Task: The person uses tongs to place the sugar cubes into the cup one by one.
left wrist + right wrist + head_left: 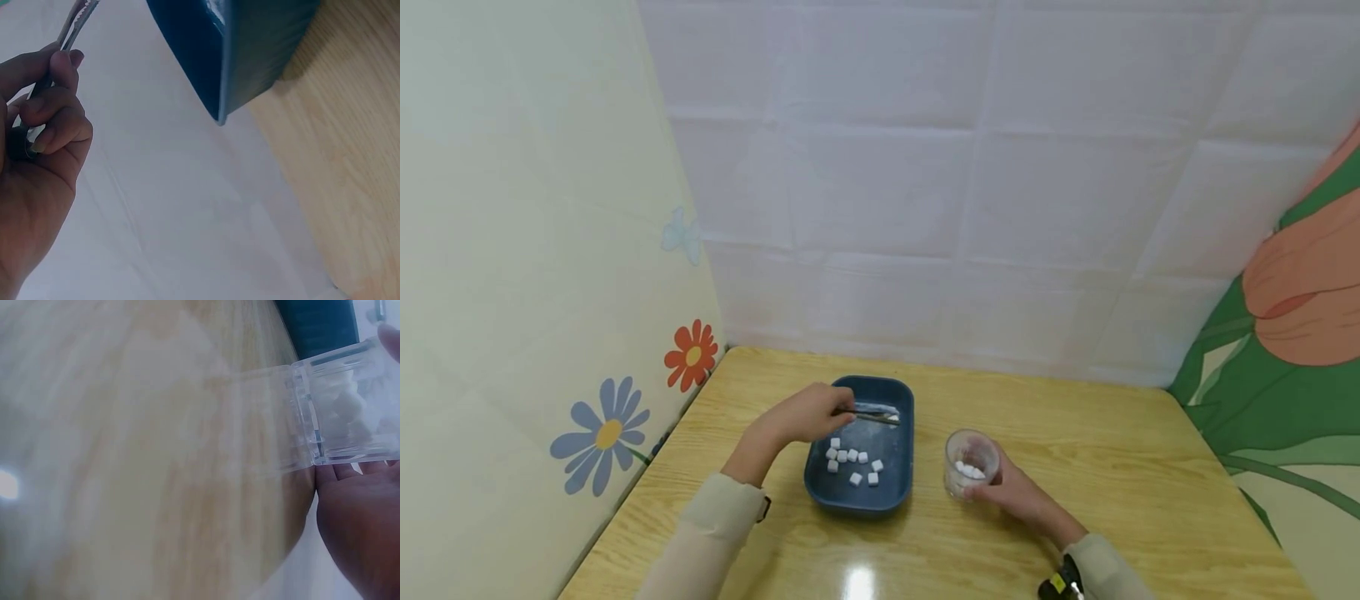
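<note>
My left hand [811,413] grips a pair of thin metal tongs [880,420] over the far half of a dark blue tray [859,500]. In the left wrist view, the tongs [83,17] show serrated edges. A white cube [893,417] appears at their tips, though whether they pinch it I cannot tell. Several white cubes [852,456] lie loose in the near half of the tray. Right of the tray, my right hand [1013,493] holds a clear glass [957,482], its fingers and thumb around the side. White cubes [970,471] sit at the bottom of the glass.
Both things stand on a light wooden table [1075,442]. A pale cloth wall [880,208] rises behind it, and flower-printed cloths [587,275] hang at the sides. A watch [1063,581] is on the right wrist.
</note>
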{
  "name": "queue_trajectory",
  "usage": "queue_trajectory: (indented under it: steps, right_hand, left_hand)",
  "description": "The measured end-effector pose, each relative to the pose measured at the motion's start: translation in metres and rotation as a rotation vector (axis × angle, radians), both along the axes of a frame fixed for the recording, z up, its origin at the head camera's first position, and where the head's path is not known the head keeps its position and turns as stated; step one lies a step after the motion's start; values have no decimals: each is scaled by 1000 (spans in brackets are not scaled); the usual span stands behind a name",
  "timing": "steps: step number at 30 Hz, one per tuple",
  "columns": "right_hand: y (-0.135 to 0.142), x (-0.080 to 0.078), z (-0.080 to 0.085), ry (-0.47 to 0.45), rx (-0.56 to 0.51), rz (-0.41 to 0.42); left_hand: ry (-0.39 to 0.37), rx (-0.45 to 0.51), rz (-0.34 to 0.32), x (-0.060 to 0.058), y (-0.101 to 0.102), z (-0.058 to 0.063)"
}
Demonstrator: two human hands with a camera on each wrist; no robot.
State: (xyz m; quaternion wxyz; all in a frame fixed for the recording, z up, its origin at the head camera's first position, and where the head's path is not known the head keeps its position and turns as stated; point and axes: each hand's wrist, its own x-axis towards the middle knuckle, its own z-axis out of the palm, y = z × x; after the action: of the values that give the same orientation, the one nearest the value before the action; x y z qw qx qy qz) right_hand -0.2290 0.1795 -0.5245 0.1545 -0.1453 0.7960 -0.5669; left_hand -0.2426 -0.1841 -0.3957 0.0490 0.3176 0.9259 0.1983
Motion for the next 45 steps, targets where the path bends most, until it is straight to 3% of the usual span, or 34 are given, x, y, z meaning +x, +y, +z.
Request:
queue_trajectory:
  steps: [11, 20, 25, 30, 41, 45]
  right_hand:
    - [1, -1, -2, 0, -49, 43]
    - [0, 4, -3, -17, -47, 53]
    - [-2, 1, 1, 14, -50, 44]
    - [-4, 1, 5, 11, -32, 41]
    - [4, -3, 6, 34, -31, 65]
    - [6, -4, 3, 23, -37, 59]
  left_hand:
    - [-28, 20, -17, 0, 24, 12]
    - [-24, 51, -100, 1, 41, 11]
    - [-9, 37, -92, 0, 47, 14]
    - [-55, 21, -87, 3, 45, 16]
    - [-79, -5, -80, 6, 32, 12]
    - [-81, -35, -42, 6, 21, 11]
